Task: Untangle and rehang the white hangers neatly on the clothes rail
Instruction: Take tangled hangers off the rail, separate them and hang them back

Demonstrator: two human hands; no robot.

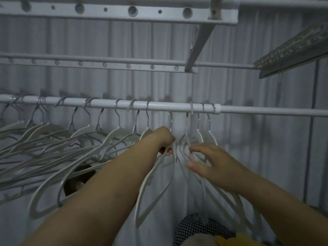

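Above the clothes rail (99,102) run two white perforated bars, an upper bar (106,10) and a lower bar (92,63). A slanted brace (200,41) joins them. A ribbed pale wall (257,148) closes the space behind. A panel with a raised pattern (294,47) projects in at upper right. Below the hands lies a black-and-white checked fabric (193,226), with a yellow item (229,242) beside it. A dark brown object (79,176) shows behind the left forearm; what it is cannot be told.

The rail is a smooth round white tube. At a collar (217,109) it steps down to a thinner tube on the right.

The white hangers (53,148) are flat plastic frames with bright metal hooks. On the left part of the rail they hang by their hooks but lean sideways and overlap in a tangled bunch. That bunch crowds the space to the left of the left hand.

The left hand (164,139) curls its fingers round the neck of one hanger (152,183), just below the rail. Whether that hook sits on the rail cannot be told.

The right hand (213,162) is spread wide. Its fingers (200,148) are slightly bent and touch a close group of hangers (210,137) hooked just left of the collar.
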